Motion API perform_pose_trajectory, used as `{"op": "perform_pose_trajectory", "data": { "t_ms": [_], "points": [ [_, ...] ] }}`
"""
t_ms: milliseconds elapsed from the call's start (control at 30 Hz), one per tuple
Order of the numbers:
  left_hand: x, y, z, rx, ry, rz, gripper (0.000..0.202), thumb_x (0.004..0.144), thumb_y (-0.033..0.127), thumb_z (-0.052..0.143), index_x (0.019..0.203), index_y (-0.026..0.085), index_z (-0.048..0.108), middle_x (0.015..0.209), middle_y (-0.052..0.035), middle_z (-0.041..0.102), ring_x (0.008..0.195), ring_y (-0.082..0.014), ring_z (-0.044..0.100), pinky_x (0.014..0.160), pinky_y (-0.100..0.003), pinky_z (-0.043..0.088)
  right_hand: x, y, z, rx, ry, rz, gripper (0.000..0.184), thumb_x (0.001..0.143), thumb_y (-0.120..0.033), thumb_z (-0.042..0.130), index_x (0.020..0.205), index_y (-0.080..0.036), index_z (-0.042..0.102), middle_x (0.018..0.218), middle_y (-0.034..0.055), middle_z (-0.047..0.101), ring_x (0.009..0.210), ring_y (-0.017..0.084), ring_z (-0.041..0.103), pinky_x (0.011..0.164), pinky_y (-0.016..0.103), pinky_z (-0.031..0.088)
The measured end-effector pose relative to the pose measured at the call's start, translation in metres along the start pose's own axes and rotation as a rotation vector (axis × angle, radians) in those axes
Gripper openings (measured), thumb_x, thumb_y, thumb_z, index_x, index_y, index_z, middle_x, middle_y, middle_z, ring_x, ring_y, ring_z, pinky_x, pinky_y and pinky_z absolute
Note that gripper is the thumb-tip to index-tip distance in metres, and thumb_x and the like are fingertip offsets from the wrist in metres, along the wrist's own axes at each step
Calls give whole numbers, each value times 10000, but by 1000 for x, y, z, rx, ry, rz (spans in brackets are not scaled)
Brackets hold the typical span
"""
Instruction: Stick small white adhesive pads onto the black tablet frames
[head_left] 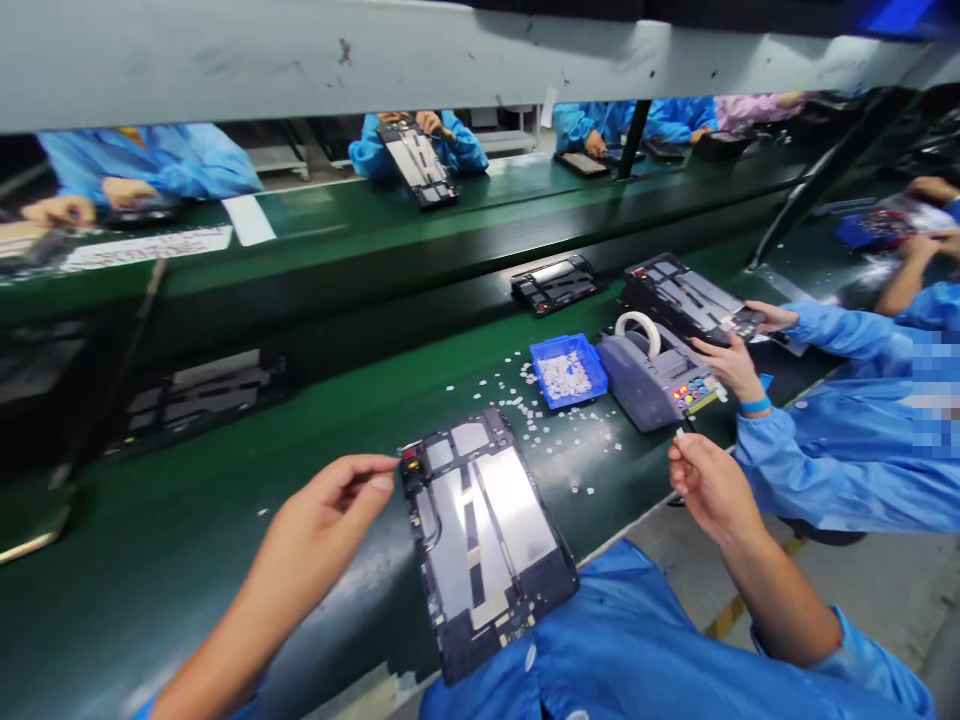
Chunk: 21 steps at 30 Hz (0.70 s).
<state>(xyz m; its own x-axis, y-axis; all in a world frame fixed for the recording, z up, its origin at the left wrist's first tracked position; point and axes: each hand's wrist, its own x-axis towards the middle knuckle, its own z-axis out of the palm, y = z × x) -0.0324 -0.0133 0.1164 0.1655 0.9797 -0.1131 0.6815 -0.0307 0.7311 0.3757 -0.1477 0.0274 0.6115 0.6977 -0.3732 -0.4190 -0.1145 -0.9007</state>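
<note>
An opened tablet (480,530) lies tilted at the bench's front edge, its inside with silvery battery panels facing up. My left hand (330,510) is at its upper left corner, index finger and thumb slightly apart with nothing between them; whether the fingertip touches the corner I cannot tell. To the right of the tablet, my right hand (709,480) is raised, pinching a small white piece (680,433) between thumb and index finger. Just beyond that hand stands a grey tape dispenser (637,375) with a white roll on top and lit buttons.
A blue tray (568,372) of small white pieces stands left of the dispenser, with more pieces scattered around it. Another opened tablet (556,284) lies farther back. At right, a co-worker's hands (731,362) hold a tablet (686,300). A grey beam (300,60) crosses overhead.
</note>
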Motion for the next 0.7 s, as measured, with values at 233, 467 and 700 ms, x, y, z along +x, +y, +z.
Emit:
{"op": "perform_pose_trajectory", "data": {
  "t_ms": [233,467,700],
  "points": [
    [-12,47,58,-377,-151,142,377,787,279,716,1154,196,697,967,-32,730,705,-134,616,674,-268,515,-47,6,138,-243,-556,-11,397,786,-540,836,833,-162,722,691,36,700,523,109,557,459,222,419],
    [-5,32,54,-699,-17,52,199,865,357,707,867,170,639,824,-26,671,749,-141,617,693,-261,495,-56,22,199,-472,-840,-138,351,886,-511,692,914,-171,776,660,29,706,533,144,585,521,274,458],
    [3,-11,-1,-402,-21,47,115,877,280,672,839,177,641,785,-1,665,727,-135,596,688,-260,463,-2,21,202,-993,-949,-1041,297,1036,-305,520,1129,-229,792,1075,72,786,957,240,691,865,383,517]
  ]
}}
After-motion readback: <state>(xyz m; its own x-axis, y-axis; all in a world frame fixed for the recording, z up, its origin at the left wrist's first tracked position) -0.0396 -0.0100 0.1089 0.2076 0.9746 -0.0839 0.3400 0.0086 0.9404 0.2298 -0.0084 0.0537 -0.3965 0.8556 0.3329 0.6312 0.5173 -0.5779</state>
